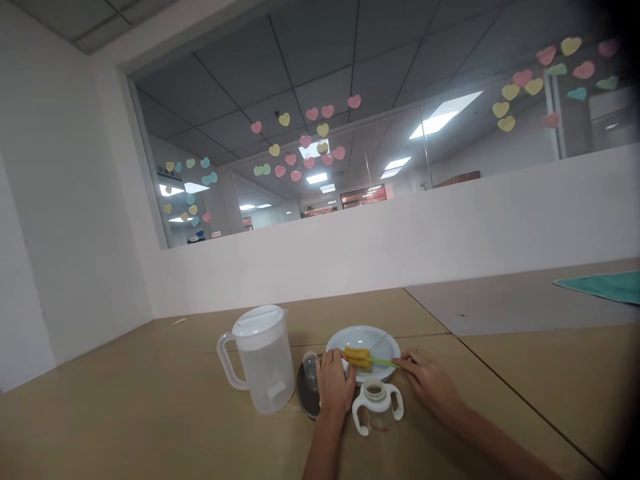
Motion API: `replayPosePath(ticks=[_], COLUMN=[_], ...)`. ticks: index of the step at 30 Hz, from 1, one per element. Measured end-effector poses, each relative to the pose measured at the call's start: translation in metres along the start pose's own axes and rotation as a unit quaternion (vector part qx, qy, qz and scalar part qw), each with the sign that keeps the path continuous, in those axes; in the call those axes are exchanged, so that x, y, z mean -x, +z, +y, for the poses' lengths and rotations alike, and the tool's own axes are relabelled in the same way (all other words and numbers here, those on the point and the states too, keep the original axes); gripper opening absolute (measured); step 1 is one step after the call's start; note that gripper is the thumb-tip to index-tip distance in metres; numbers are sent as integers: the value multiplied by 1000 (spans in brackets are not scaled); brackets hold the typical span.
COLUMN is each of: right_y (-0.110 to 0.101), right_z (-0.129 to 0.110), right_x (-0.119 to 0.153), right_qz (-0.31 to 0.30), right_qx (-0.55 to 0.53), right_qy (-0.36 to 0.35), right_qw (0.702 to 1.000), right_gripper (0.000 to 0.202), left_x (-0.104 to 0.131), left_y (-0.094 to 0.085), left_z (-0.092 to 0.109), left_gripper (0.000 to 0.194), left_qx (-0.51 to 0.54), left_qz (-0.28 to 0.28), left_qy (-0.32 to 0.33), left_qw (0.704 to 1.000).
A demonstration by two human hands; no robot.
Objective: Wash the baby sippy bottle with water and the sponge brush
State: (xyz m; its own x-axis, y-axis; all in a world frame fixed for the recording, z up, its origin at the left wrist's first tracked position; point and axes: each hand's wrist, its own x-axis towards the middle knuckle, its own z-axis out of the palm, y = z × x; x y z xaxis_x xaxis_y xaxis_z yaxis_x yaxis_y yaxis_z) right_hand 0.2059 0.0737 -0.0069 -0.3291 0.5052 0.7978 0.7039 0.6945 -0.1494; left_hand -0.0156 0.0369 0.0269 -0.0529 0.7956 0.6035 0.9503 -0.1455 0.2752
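Note:
My right hand (429, 381) is closed round the thin green handle of a sponge brush (358, 357). Its yellow sponge head is over the white bowl (331, 339). Beside the bowl, my left hand (335, 381) is curled round a small white bottle part (345, 365), mostly hidden by the fingers, and the sponge head is close to it. A clear baby bottle (375, 399) with two white handles stands upright and uncapped between my hands. Left of my left hand, a clear dome-shaped cover (311, 368) rests on a dark round dish (306, 393), partly hidden.
A translucent lidded pitcher (267, 363) stands on the table left of the dish, its handle facing left. A teal cloth (607, 285) lies at the far right. Behind the table rises a white wall (350, 257) with a window bearing heart-shaped paper notes.

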Motion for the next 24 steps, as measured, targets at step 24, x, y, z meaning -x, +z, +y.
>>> replayPosePath(ticks=[24], right_y=[10], right_z=[2], right_x=[4], right_qz=[132], right_qx=[-7], right_qy=[-63], right_qw=[989], right_gripper=[38], left_x=[2], left_y=[1], left_z=[-11], left_gripper=[24], left_qx=[154], left_qz=[52], left_qy=[-36], left_qw=[986])
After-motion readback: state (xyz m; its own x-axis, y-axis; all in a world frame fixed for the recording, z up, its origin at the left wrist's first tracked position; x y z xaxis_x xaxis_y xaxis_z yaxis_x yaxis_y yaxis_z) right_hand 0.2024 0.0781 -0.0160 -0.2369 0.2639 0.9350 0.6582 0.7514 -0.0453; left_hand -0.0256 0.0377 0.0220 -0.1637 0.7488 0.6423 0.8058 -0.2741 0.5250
